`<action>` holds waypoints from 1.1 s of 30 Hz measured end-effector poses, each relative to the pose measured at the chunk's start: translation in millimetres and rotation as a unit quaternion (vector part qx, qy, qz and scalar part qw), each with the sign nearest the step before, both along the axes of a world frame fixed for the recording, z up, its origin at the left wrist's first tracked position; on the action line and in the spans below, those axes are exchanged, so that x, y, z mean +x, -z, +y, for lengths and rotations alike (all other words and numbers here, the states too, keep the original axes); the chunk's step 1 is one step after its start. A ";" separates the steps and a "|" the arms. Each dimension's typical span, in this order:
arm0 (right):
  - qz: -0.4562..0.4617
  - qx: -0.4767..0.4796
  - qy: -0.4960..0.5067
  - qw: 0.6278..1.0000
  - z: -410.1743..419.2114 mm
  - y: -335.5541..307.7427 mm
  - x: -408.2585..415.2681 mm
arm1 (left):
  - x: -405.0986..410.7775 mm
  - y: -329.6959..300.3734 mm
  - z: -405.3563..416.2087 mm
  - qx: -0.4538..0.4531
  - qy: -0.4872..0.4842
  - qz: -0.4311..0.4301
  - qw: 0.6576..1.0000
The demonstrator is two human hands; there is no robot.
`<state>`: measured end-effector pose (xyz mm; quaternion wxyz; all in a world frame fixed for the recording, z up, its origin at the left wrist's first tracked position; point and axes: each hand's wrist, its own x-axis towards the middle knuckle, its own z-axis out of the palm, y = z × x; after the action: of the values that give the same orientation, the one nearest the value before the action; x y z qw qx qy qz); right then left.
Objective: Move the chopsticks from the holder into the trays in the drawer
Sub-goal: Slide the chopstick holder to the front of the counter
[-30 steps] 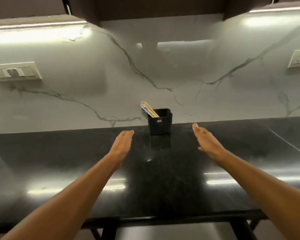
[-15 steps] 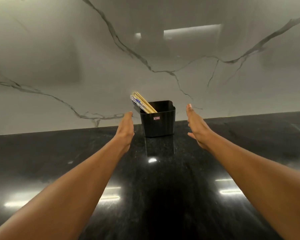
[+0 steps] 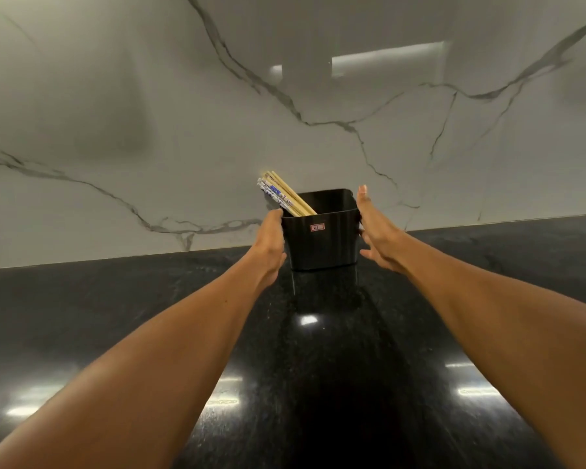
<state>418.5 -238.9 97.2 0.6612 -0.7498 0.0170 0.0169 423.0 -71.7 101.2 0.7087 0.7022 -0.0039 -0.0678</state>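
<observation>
A black square holder point(image 3: 322, 238) stands at the back of the dark countertop point(image 3: 149, 316), close to the wall. Several wooden chopsticks point(image 3: 285, 194), some in blue-and-white paper sleeves, lean out of its left corner. My left hand point(image 3: 268, 242) lies against the holder's left side with straight fingers. My right hand point(image 3: 376, 228) is at the holder's right side, fingers extended, touching or nearly touching it. Neither hand curls round anything. No drawer or tray is in view.
A glossy white marble wall point(image 3: 318, 113) with grey veins rises right behind the holder. The polished black countertop stretches to both sides and toward me, showing bright light reflections.
Both hands have reached forward and closed in on the holder from either side. The view has moved nearer to the wall; the wall switches and cabinets have left the frame.
</observation>
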 end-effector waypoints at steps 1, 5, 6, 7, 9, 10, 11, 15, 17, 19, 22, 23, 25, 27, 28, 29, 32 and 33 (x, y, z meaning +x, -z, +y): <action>0.005 0.004 -0.004 1.000 -0.3 2.0 0.4 | -0.9 0.2 -0.1 0.000 -0.006 -0.003 1.000; 0.006 0.018 -0.010 1.000 -3.7 4.8 -10.1 | -20.8 -2.6 1.3 0.000 -0.007 -0.012 1.000; 0.006 0.022 -0.015 1.000 -4.6 4.9 -16.1 | -29.1 -3.0 2.7 -0.005 -0.004 -0.010 1.000; 0.007 0.026 -0.018 0.999 -5.0 5.6 -23.4 | -39.0 -3.5 4.4 -0.010 -0.001 -0.008 1.000; 0.010 0.039 -0.021 0.999 -5.4 7.0 -42.0 | -61.7 -4.7 7.9 -0.016 0.008 -0.007 1.000; 0.012 0.046 -0.020 0.999 -4.8 7.3 -52.0 | -72.4 -4.7 10.1 -0.018 0.015 -0.005 1.000; 0.015 0.050 -0.019 0.998 -4.3 6.6 -64.4 | -85.0 -5.5 12.9 -0.019 0.021 0.000 1.000; 0.035 0.056 -0.004 0.998 1.3 2.8 -118.3 | -137.3 -6.8 23.2 -0.037 0.028 0.025 0.999; 0.049 0.047 0.002 0.998 4.3 0.4 -151.1 | -171.8 -10.9 25.3 -0.036 0.032 0.031 0.998; 0.061 0.042 0.005 0.997 7.7 -1.7 -186.4 | -208.5 -15.2 26.2 -0.042 0.032 0.037 0.998; 0.068 0.056 0.018 0.996 12.4 -4.0 -235.3 | -261.3 -25.5 26.4 -0.038 0.031 0.032 0.998; 0.069 0.057 0.020 0.996 13.7 -5.8 -251.1 | -277.5 -28.8 27.3 -0.031 0.029 0.026 0.999; 0.080 0.056 0.019 0.995 16.7 -9.9 -280.1 | -308.1 -33.6 28.3 -0.030 0.031 0.030 0.999; 0.090 0.059 0.026 0.994 21.2 -12.0 -309.5 | -339.5 -36.8 31.4 -0.029 0.029 0.035 0.999; 0.092 0.060 0.034 0.993 23.0 -12.8 -322.7 | -350.4 -36.2 32.8 -0.032 0.029 0.039 0.998; 0.094 0.061 0.043 0.993 25.1 -13.4 -335.8 | -361.0 -35.4 35.3 -0.035 0.031 0.048 0.998; 0.096 0.058 0.069 0.991 31.7 -13.0 -368.1 | -387.9 -34.1 42.4 -0.034 0.023 0.076 0.996; 0.096 0.057 0.074 0.991 35.0 -14.4 -380.6 | -398.4 -34.6 46.6 -0.033 0.021 0.081 0.996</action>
<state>37.9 -203.9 111.5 0.6973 -0.7028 0.1348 0.0409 24.6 -25.1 135.8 0.7281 0.6702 0.0365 -0.1391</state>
